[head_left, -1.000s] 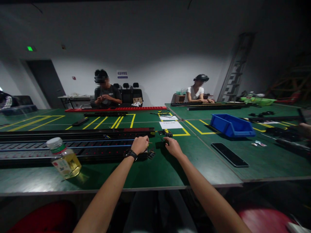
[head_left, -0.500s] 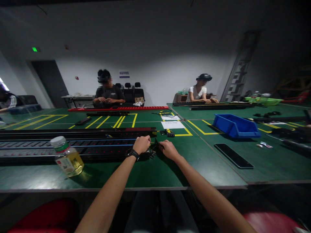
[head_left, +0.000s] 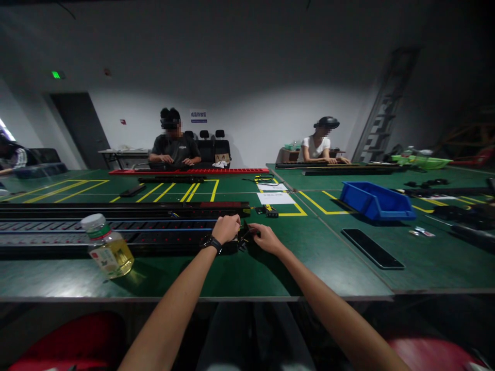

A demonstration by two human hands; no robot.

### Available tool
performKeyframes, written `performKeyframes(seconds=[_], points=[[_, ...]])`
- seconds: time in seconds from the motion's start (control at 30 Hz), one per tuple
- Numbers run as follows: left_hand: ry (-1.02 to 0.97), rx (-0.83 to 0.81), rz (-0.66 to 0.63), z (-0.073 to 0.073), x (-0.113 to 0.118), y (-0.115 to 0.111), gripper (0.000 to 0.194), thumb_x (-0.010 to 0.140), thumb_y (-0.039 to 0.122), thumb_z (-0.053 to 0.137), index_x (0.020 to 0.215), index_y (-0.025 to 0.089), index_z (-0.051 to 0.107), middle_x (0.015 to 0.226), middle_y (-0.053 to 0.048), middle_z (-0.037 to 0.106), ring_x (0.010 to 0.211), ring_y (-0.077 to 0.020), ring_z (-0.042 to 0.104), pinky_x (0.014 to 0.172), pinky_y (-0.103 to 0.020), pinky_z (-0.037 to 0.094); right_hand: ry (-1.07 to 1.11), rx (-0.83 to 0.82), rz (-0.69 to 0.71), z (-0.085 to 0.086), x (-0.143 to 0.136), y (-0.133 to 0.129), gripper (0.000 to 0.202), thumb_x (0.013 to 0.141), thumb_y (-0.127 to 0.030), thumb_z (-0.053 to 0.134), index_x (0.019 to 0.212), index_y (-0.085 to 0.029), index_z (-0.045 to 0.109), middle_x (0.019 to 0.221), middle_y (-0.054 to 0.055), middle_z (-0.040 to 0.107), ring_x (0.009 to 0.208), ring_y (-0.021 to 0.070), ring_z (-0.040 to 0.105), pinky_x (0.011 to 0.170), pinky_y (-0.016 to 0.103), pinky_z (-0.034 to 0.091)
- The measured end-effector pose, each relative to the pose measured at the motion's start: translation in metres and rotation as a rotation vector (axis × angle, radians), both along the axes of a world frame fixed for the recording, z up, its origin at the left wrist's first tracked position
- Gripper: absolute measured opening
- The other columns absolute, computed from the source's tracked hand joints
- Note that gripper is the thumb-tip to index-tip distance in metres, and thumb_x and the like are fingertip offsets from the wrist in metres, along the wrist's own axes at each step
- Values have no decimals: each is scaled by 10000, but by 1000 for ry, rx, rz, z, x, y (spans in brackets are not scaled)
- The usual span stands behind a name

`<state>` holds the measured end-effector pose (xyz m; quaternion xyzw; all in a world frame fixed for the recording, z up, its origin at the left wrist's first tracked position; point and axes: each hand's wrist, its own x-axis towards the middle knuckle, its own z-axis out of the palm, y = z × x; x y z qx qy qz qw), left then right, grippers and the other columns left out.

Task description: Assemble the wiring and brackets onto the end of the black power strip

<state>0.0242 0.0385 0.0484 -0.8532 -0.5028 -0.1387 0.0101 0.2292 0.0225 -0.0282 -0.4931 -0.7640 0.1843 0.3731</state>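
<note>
The long black rail [head_left: 162, 239] runs in from the left edge, with a capped bottle [head_left: 110, 252] standing before it. Over the rail's right end curls the left hand [head_left: 227, 228], perhaps steadying it; its grip is hidden, so I cannot tell. Just off that end, a small dark part [head_left: 246, 231] is pinched by the right hand [head_left: 266, 238], fingertips probably suiting its size. Well right of the rail lie a phone [head_left: 372, 249] and blue bin [head_left: 377, 202], likely clear of both arms.

The long, narrow black frame [head_left: 166, 239], blue-lined and dotted with red, lies flat. Just beside the frame's right end is a small dark part [head_left: 246, 230], pinched, its exact shape too small to tell.
</note>
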Motion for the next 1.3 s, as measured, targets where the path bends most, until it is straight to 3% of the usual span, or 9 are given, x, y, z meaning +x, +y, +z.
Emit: performKeyframes(seconds=[0.1,0.3,0.77,0.93,1.13,1.3], points=[[0,5,-5,0,0,0,267,1020,192,478,1060,242,737,1050,-71,824,1035,-255,758,960,-351,503,76,-24,55,-5,1,3,769,740,-17,510,1469,-229,637,1172,62,826,1091,240,774,986,365,584],[13,8,-5,-1,0,1,272,1022,203,472,1058,242,739,1034,-79,822,1006,-260,761,953,-364,509,176,-60,111,-12,2,9,853,685,-10,499,1501,-236,597,1217,66,818,1160,234,759,1063,405,563],[33,-4,5,5,1,-3,264,1012,196,476,1053,235,734,1042,-95,820,1026,-269,760,952,-359,509,293,-113,167,-18,3,18,803,711,-51,461,1480,-235,594,1243,76,798,1192,207,735,1104,394,520],[28,-9,18,6,2,-6,236,1010,188,492,1141,231,683,1040,-95,812,1029,-276,759,950,-370,507,331,-144,191,-21,3,19,815,710,-63,463,1503,-220,563,1274,85,787,1182,203,731,1069,384,539],[-8,4,29,9,1,-11,218,999,154,491,1153,213,633,1205,-126,759,1157,-271,712,968,-356,503,357,-175,190,-21,4,18,800,697,-62,489,1475,-213,601,1242,92,796,1163,228,737,1064,408,545],[-24,-25,10,8,2,-8,219,999,132,495,1140,226,634,1127,-97,791,1093,-259,739,947,-342,501,383,-208,220,-19,1,17,820,697,-59,494,1493,-228,594,1249,82,796,1172,244,728,1077,443,539]])
